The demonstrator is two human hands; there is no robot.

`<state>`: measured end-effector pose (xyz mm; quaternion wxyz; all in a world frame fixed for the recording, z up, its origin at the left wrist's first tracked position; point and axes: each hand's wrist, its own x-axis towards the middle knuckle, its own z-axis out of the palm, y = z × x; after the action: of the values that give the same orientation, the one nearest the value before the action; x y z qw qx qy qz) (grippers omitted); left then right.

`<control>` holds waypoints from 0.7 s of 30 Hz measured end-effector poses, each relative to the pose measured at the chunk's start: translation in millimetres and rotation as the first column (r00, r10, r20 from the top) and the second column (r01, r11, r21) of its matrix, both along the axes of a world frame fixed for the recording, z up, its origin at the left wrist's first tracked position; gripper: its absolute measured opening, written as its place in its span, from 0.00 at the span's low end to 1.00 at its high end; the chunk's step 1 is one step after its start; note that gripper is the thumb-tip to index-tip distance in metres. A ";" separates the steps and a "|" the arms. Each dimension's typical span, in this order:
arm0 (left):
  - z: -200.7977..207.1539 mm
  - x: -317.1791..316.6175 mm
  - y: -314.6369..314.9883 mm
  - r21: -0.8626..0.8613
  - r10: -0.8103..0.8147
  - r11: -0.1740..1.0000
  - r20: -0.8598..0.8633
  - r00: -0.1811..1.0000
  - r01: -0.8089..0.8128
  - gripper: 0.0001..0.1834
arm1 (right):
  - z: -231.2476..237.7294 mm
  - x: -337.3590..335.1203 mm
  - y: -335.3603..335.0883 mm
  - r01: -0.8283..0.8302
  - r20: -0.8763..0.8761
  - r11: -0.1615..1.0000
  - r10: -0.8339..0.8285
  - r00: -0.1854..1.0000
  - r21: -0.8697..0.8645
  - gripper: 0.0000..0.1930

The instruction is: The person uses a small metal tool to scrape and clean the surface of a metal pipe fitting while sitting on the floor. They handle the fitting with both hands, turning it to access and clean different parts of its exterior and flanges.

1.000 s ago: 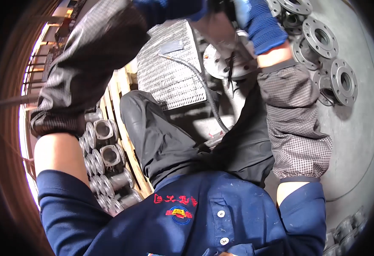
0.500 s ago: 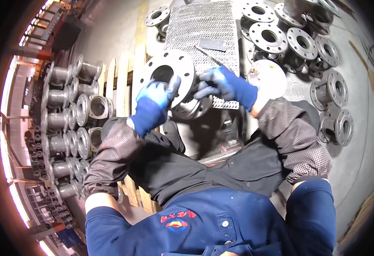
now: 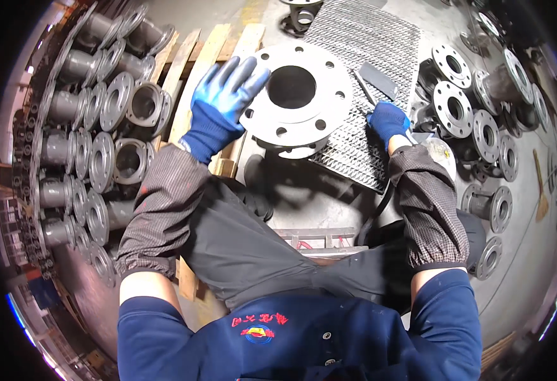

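Note:
A large round steel flange (image 3: 297, 95) with a ring of bolt holes lies flat, half on a metal grating (image 3: 380, 38) and half over a wooden pallet (image 3: 208, 51). My left hand (image 3: 224, 101), in a blue glove, rests with spread fingers on the flange's left rim. My right hand (image 3: 389, 120), also blue-gloved, is closed at the flange's right side on the grating, gripping a tool handle that is mostly hidden. A black cable (image 3: 380, 203) runs down from that wrist. A thin rod (image 3: 362, 86) and a dark flat plate (image 3: 380, 79) lie just above the right hand.
Rows of grey flanged pipe pieces (image 3: 94, 152) are stacked along the left. Several smaller flanged fittings (image 3: 475, 120) crowd the floor on the right. A pale round object (image 3: 440, 152) sits by my right forearm. My knees fill the lower middle.
The flange was held up between both hands half a second ago and now lies flat. My left hand has spread onto its rim, and my right hand has moved off to the right.

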<state>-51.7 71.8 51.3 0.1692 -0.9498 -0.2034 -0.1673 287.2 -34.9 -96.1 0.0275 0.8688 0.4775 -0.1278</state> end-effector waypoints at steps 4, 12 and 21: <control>-7.0 -14.7 2.9 -0.041 0.212 0.977 0.010 0.977 -0.211 0.32 | 13.6 -21.3 -13.5 0.020 -0.115 0.998 -0.026 0.993 -0.054 0.17; -1.0 -13.0 -97.4 -0.595 0.378 0.734 0.759 0.531 0.327 0.07 | 110.7 -63.5 -106.0 0.536 -0.866 0.796 -0.030 0.500 0.282 0.17; 17.5 74.9 -123.9 -0.637 0.030 0.408 0.725 0.688 0.654 0.30 | 179.3 -135.1 -156.6 0.130 -0.493 0.723 0.317 0.810 0.679 0.14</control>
<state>23.2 -52.1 68.8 -0.4524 -0.7990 -0.1049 -0.3819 152.1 -191.5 83.2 -0.4341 0.7078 0.5206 -0.1987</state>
